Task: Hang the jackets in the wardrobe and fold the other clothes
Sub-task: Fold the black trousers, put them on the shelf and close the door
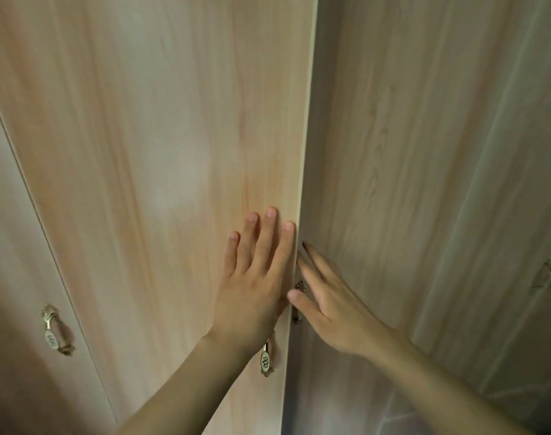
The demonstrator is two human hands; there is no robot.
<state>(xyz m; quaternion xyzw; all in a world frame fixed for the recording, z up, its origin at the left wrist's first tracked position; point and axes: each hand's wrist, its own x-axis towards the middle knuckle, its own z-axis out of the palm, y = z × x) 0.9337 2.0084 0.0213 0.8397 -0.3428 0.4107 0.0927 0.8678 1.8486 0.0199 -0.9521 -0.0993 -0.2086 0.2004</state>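
Your left hand [252, 287] presses flat, fingers straight, on the wardrobe door [161, 152]; your right hand [330, 306], also flat, touches the neighbouring door [424, 152], probably to shut both. No jackets visible.

Brightness: dim, warm indoor light, muted colours.
Glare: soft pale sheen on the middle door [180, 171], centre toward 9 o'clock.
Shadow: right door [440, 152] darker, deepest toward 3 and 5 o'clock.
Blur: right hand [333, 306] slightly smeared; handle at 3 o'clock indistinct.
Distortion: door edges lean at 9 o'clock.
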